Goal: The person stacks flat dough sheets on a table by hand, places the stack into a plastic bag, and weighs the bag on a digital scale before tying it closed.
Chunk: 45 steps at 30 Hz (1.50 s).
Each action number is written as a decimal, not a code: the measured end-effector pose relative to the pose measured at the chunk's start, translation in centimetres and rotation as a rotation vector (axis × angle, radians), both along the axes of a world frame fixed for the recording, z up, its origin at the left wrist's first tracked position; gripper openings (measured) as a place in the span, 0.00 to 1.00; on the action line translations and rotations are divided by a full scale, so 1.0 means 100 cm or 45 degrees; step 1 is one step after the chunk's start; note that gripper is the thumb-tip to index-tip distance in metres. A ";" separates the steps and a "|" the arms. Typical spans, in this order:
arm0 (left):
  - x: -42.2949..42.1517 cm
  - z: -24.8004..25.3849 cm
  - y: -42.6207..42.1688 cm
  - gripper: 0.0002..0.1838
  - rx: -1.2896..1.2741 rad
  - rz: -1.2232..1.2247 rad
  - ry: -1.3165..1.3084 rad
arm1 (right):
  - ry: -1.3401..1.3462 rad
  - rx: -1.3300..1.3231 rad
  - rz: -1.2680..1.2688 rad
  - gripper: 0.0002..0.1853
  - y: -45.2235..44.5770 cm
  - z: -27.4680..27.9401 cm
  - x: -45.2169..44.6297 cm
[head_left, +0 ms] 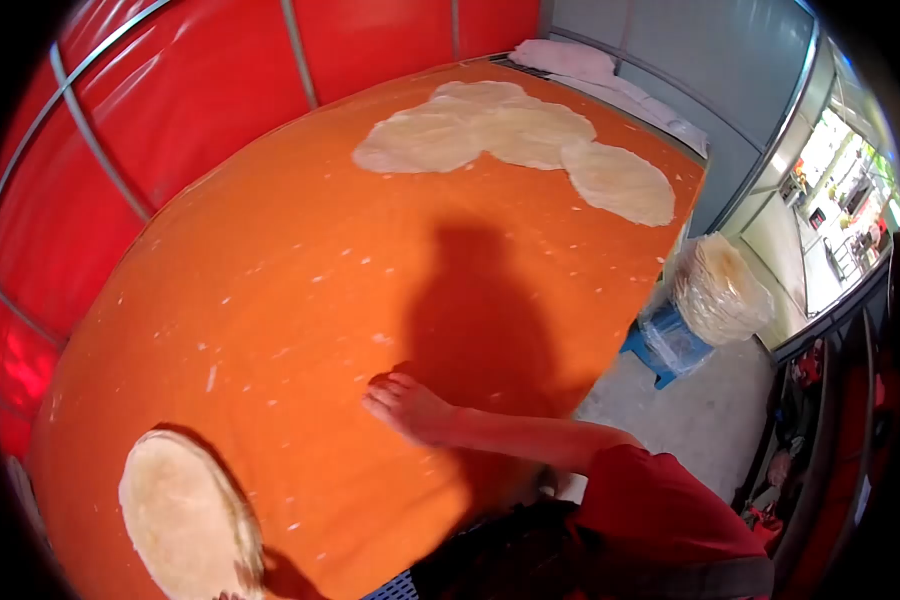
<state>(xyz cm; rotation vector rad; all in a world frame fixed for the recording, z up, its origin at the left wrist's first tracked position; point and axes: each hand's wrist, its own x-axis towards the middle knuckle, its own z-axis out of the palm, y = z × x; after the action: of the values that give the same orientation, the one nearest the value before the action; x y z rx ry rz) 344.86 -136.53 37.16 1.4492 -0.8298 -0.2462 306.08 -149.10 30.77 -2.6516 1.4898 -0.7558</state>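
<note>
My right hand (407,405) rests on the orange cloth (300,290) that covers a wide table. Its fingers lie stretched on the cloth, with nothing visible in them. At the lower left is a stack of thin round flatbreads (185,510), pale with light brown patches. Only the fingertips of my left hand (228,596) show, at the bottom edge of the view beside the stack's near end. Whether they grip the flatbreads is hidden. Several more thin flatbreads (425,135) are spread at the far end, some overlapping.
Pale crumbs and flakes dot the cloth. Right of the table, a plastic-wrapped stack of flatbreads (720,290) stands on a blue stool (670,340). Folded white cloth (630,95) lies at the far edge. Red sheeting (200,100) on metal bars lines the left side.
</note>
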 end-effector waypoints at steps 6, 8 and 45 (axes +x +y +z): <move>-0.281 -0.099 -0.019 0.10 0.229 -1.130 0.029 | -0.126 -0.071 -0.402 0.19 0.107 -0.039 -0.231; -0.393 -0.048 -0.011 0.17 0.153 -1.312 -0.290 | -0.227 -0.078 -0.409 0.18 0.138 -0.042 -0.278; -0.790 -0.086 -0.141 0.14 0.556 -1.057 0.996 | -1.583 1.372 -0.572 0.12 -0.031 0.027 -0.683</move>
<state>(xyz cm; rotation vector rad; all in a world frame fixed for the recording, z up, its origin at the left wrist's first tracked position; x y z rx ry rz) 265.84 -150.65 28.61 1.1550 -0.6872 -1.5908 237.78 -152.23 33.43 -0.7551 1.3649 -0.9154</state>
